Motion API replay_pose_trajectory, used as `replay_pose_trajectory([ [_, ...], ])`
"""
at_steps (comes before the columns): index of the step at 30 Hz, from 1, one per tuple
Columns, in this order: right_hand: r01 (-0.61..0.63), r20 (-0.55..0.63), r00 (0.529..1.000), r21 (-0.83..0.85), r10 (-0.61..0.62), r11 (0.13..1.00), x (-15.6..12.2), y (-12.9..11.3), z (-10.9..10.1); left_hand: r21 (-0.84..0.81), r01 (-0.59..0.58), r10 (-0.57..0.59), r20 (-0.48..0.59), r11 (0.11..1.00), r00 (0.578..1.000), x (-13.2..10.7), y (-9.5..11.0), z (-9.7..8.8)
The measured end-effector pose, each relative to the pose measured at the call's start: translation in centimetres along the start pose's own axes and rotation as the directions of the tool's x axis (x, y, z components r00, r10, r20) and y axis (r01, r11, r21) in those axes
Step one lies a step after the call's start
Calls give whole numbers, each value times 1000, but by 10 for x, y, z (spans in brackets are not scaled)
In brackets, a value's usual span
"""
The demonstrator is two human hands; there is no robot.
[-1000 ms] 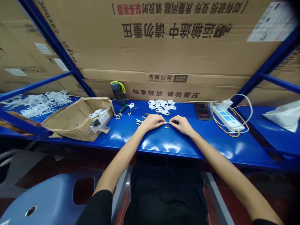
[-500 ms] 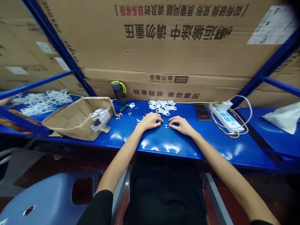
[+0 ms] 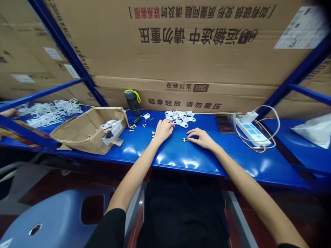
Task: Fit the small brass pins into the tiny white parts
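My left hand [image 3: 163, 131] is palm down on the blue table, fingers loosely bent and apart, close to the front of a pile of white ring-ended plastic pieces [image 3: 184, 124]. Nothing shows in it, though its underside is hidden. Small brass-coloured fittings [image 3: 153, 134] lie beside its wrist, partly covered. My right hand [image 3: 200, 137] rests to the right, with a gap between thumb and index finger. Its thumb tip is at a pair of small screw-like fittings [image 3: 184, 140] lying on the table; whether it touches them is unclear.
A cut-open cardboard box [image 3: 77, 137] with white parts stands left. Behind it are a dark bottle [image 3: 133, 103], a green-handled screwdriver [image 3: 138, 119] and more small fittings [image 3: 132, 127]. A power strip [image 3: 254, 132] with cables lies right. White hangers [image 3: 51, 112] and another person's hand [image 3: 9, 113] are far left.
My left hand has moved back and left, away from my right hand, toward the white pieces. My right hand stays by the small fittings. The view has shifted slightly.
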State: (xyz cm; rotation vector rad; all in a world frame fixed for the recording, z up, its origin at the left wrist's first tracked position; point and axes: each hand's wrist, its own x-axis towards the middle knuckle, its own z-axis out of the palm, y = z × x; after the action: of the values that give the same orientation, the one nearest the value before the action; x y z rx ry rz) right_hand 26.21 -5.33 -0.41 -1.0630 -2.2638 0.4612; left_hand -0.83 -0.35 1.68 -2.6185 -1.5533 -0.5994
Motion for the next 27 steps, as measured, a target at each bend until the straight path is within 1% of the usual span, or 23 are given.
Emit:
replay_pose_trajectory([
  [3,12,-30,999,11,-12,1000,0,1,-1,27,70,-69,-14,997,997,0,-3,1],
  [5,-5,-81,997,-11,4,1000,0,5,-1,44,98,-98,-18,994,995,0,-5,1],
  [8,-118,-188,977,-107,96,987,0,12,-4,59,124,-122,-32,991,992,-1,-5,0],
  [11,-278,-283,935,-211,213,937,-3,20,-10,69,168,-167,-21,983,986,-2,-5,0],
  [13,-350,-316,912,-272,260,897,-5,25,-14,82,184,-185,2,980,983,-2,-5,1],
  [15,-393,-330,899,-322,287,861,-7,27,-18,91,190,-192,18,978,981,-3,-6,1],
  [18,-446,-356,878,-366,320,817,-9,29,-21,100,219,-221,8,971,975,-3,-8,1],
  [20,-464,-373,868,-373,328,804,-9,29,-22,108,244,-244,-13,964,970,-4,-9,-1],
  [22,-460,-373,869,-363,326,810,-10,28,-23,110,259,-257,-28,960,966,-6,-10,-5],
  [25,-427,-342,886,-345,312,836,-10,25,-22,114,294,-292,-36,949,956,-8,-11,-11],
  [27,-404,-310,901,-347,303,847,-10,23,-20,115,330,-331,-15,937,944,-9,-14,-16],
])
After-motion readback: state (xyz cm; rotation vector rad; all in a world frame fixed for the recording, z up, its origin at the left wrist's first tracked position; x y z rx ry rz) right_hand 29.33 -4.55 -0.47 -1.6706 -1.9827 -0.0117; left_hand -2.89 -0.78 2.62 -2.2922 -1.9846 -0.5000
